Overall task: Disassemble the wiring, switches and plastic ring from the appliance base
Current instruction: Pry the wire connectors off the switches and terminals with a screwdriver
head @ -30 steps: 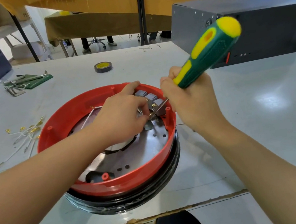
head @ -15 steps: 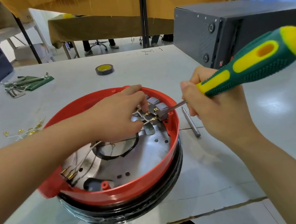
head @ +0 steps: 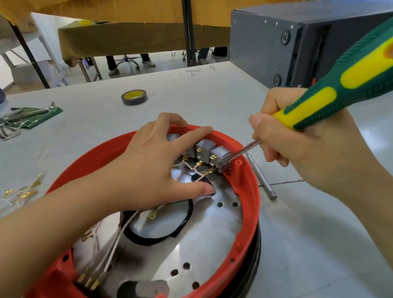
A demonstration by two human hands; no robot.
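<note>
The appliance base with its red plastic ring sits on the near table. The left hand spreads its fingers over the switches; the right hand grips a screwdriver, tip at the switches. Beyond lies a tape roll.

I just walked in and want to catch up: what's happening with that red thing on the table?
A person is taking apart an appliance base with a red plastic ring around its rim. The left hand rests on the far rim by the grey switches. The right hand holds a green and yellow screwdriver, its tip at the nearest switch. The switches and their wires remain attached. Loose wires lie on the table.
</note>
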